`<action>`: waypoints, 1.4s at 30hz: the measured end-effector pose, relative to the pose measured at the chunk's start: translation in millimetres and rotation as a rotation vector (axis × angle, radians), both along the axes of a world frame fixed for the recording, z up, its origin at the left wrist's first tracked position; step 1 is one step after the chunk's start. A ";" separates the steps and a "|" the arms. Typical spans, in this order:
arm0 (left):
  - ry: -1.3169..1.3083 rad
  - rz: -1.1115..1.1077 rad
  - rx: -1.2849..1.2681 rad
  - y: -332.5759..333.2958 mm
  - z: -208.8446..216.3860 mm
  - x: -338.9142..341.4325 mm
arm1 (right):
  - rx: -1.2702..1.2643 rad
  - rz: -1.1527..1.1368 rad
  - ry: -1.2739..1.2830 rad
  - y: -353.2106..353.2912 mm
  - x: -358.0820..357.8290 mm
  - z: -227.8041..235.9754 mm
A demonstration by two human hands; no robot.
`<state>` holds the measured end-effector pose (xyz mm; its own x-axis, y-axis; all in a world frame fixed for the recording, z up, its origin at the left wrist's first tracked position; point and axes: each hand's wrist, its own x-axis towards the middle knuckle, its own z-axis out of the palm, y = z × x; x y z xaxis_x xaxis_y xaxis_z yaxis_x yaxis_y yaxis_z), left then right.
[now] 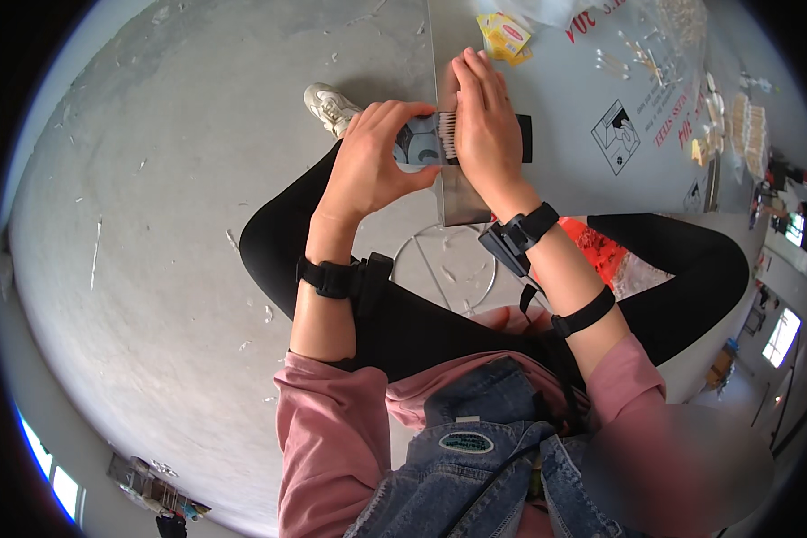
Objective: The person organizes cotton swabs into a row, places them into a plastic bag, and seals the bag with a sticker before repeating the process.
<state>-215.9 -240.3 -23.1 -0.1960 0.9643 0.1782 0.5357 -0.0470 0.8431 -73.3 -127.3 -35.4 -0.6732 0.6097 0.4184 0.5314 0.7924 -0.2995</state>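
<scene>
At the left edge of the metal table [565, 152], my left hand [363, 161] grips a clear and grey plastic pack [415, 142] between thumb and fingers. A row of cotton swabs [447, 136] sticks out of its right end. My right hand [489, 125] is stretched out with its fingers straight and together, its edge close against the swab tips. Whether the palm touches them cannot be made out. A black flat piece [525, 138] shows just beyond the right hand; the rest of it is hidden beneath.
Yellow printed packets [504, 38] lie at the table's far edge. Loose cotton swabs [641, 61] are scattered at the far right, beside stacked swab bundles [749, 130] and clear plastic bags. Below the table are a round metal stool frame [446, 269] and a red bag [596, 254].
</scene>
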 end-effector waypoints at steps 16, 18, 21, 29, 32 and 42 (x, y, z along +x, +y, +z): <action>-0.017 -0.004 0.001 0.7 0.8 -0.9 | -0.025 -0.013 0.019 -12.3 -8.9 1.3; -0.003 -0.001 0.005 0.8 2.7 -1.2 | -0.038 -0.016 0.041 -12.7 -9.7 1.8; 0.033 0.003 0.012 2.8 5.8 -0.1 | -0.062 -0.026 0.085 -11.1 -8.3 0.7; 0.134 0.021 0.064 10.8 6.3 8.0 | -0.169 -0.003 0.201 -13.0 -8.6 5.0; 0.094 0.030 0.029 11.0 4.5 9.1 | -0.272 0.005 0.271 -17.2 -9.8 4.7; 0.243 0.051 0.023 14.7 10.2 16.8 | -0.626 0.002 0.575 -19.3 -5.5 12.9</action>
